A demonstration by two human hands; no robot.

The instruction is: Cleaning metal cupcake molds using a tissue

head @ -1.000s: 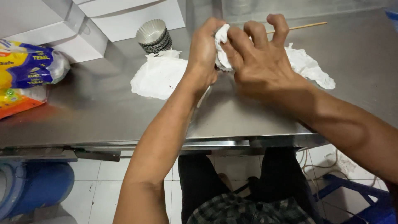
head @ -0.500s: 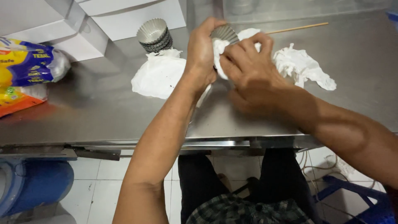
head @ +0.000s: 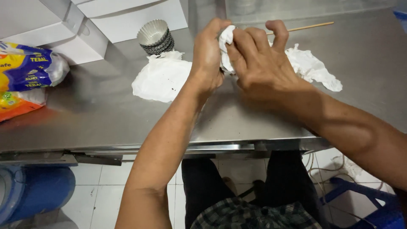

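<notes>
Above the middle of the steel table (head: 106,118), the left hand (head: 207,55) and right hand (head: 258,63) close together around a crumpled white cloth wad (head: 225,40); what the wad wraps is hidden. Left lie a flat white cloth (head: 161,78) and a stack of fluted foil cups (head: 155,37), the top one empty. Right lie a rumpled white cloth (head: 311,68) and a thin wooden skewer (head: 309,27); bare steel runs to the near edge.
</notes>
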